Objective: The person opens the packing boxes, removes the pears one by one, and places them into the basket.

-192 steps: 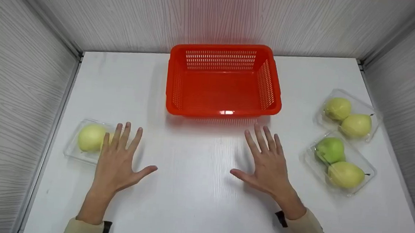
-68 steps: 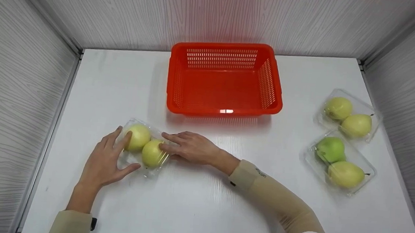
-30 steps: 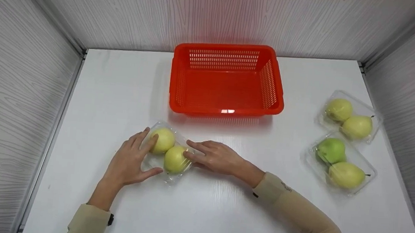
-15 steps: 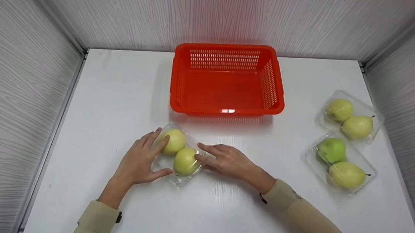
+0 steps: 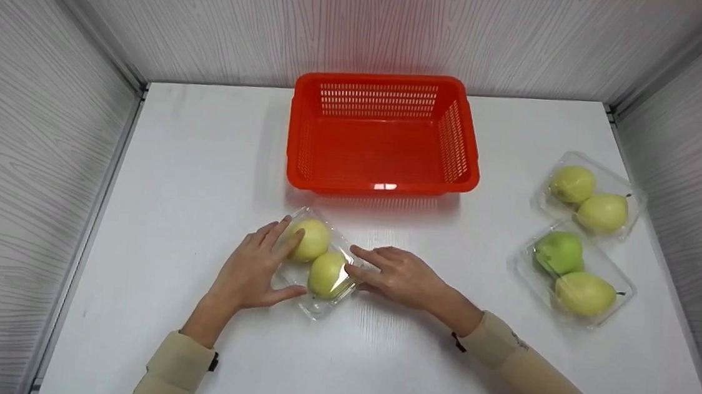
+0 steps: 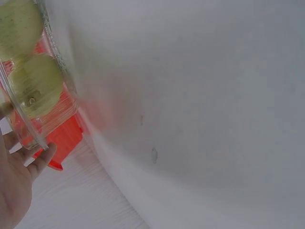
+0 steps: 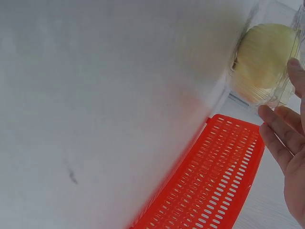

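A clear plastic box of pears (image 5: pixel 314 310) is between my two hands, just in front of the red basket. It contains two round yellow pears (image 5: pixel 328 275), seen through the plastic. My left hand (image 5: pixel 250 272) grips its left side, fingers along the upper left edge and thumb at the lower edge. On the other side, my right hand (image 5: pixel 406 281) holds the right edge with its fingertips. Both wrist views show fingers at the box's edge: left fingertips (image 6: pixel 46 155) touch a corner, and right fingertips (image 7: pixel 267 113) meet the plastic near one pear (image 7: pixel 267 55).
The red basket (image 5: pixel 381 190) with slotted walls stands at the back middle of the white table (image 5: pixel 192 147). Two more clear boxes lie at the right, one with two yellow pears (image 5: pixel 602 212), the other with a green pear (image 5: pixel 558 253) and a yellow one. Panels enclose the table's back and sides.
The box of pears has come from the far left to the middle, turned at an angle. Both hands, first spread and apart, now hold it and have kept shifting right with it.
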`<state>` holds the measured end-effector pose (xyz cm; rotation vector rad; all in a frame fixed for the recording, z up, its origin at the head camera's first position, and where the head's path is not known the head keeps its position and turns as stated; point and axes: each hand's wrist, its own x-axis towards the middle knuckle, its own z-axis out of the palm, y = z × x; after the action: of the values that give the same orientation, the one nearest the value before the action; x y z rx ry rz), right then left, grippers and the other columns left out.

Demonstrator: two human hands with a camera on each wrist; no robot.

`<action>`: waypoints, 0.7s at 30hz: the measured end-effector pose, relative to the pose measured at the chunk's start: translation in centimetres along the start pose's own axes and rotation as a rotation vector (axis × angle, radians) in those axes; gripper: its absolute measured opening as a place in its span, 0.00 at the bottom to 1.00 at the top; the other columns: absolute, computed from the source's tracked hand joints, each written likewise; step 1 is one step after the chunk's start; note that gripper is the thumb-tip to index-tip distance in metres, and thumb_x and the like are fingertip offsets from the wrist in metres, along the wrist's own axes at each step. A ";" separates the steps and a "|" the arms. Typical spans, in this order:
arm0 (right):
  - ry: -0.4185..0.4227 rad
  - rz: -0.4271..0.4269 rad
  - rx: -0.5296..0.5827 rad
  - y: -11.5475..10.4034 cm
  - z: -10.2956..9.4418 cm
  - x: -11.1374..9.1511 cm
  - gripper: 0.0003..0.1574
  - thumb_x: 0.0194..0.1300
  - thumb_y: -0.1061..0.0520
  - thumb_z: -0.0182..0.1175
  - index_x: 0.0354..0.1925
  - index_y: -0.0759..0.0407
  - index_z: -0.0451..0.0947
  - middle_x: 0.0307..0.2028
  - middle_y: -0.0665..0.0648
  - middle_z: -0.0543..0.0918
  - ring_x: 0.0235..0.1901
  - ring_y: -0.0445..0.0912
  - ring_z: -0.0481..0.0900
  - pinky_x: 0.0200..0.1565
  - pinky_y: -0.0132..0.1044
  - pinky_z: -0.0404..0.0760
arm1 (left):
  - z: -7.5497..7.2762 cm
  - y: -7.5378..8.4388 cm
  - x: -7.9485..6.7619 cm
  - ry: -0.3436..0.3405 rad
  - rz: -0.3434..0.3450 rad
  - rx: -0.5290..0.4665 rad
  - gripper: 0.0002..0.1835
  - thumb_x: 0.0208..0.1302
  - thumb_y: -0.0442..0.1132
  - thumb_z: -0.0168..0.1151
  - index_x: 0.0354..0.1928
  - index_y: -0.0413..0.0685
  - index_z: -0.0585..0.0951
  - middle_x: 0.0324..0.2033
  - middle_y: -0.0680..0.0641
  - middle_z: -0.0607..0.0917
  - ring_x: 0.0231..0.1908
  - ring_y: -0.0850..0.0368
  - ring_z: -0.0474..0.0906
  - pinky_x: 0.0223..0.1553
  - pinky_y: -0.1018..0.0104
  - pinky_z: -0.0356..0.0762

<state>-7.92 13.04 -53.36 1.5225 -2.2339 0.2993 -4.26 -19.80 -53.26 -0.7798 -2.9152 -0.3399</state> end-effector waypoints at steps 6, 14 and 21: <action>-0.055 0.063 0.056 0.4 -0.7 -0.1 0.28 0.66 0.42 0.74 0.62 0.43 0.84 0.62 0.56 0.87 0.49 0.48 0.92 0.51 0.41 0.91 | -0.1 1.4 0.0 0.023 -0.061 0.007 0.52 0.59 0.73 0.64 0.80 0.53 0.66 0.79 0.40 0.67 0.76 0.36 0.67 0.73 0.37 0.73; -0.137 0.177 0.187 2.0 -1.5 1.9 0.34 0.70 0.39 0.68 0.69 0.47 0.79 0.70 0.57 0.80 0.64 0.51 0.84 0.57 0.44 0.89 | -0.5 4.8 -1.6 0.171 -0.152 0.062 0.50 0.57 0.72 0.68 0.75 0.50 0.73 0.76 0.37 0.72 0.74 0.36 0.70 0.70 0.38 0.77; -0.206 0.200 0.303 2.9 -0.5 5.5 0.34 0.74 0.39 0.64 0.72 0.49 0.77 0.73 0.58 0.78 0.69 0.53 0.81 0.63 0.49 0.86 | -0.4 7.7 -2.7 0.261 -0.113 0.057 0.46 0.56 0.72 0.71 0.70 0.51 0.79 0.70 0.38 0.78 0.70 0.37 0.74 0.64 0.43 0.83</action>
<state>-12.22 9.77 -50.21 1.5357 -2.6066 0.5891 1.97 -14.72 -51.86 -0.5204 -2.7144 -0.3384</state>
